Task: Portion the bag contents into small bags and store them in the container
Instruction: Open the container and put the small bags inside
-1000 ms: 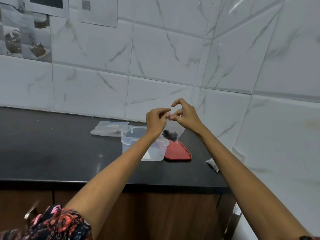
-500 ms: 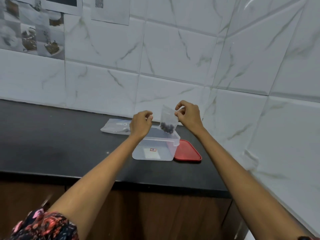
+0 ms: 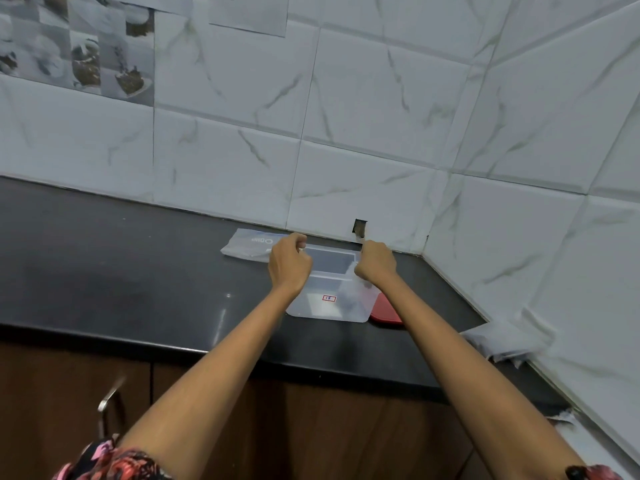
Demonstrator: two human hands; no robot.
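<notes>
A clear plastic container (image 3: 313,308) stands open on the black counter. My right hand (image 3: 376,263) hangs over its right rim and pinches the top of a small clear bag (image 3: 348,296) with dark contents, which hangs down inside the container, blurred. My left hand (image 3: 289,262) hovers over the container's back left corner with its fingers curled and nothing visible in them. The large flat bag (image 3: 247,244) lies behind the container on the left, near the wall.
A red lid (image 3: 387,312) lies against the container's right side. A pile of pale small bags (image 3: 504,341) rests at the counter's right end by the tiled wall. A cabinet handle (image 3: 107,401) shows below the counter's front edge (image 3: 173,344).
Both hands have dropped from chest height to the container. The small bag, held up between them before, now hangs inside the container from my right hand; my left hand has let go.
</notes>
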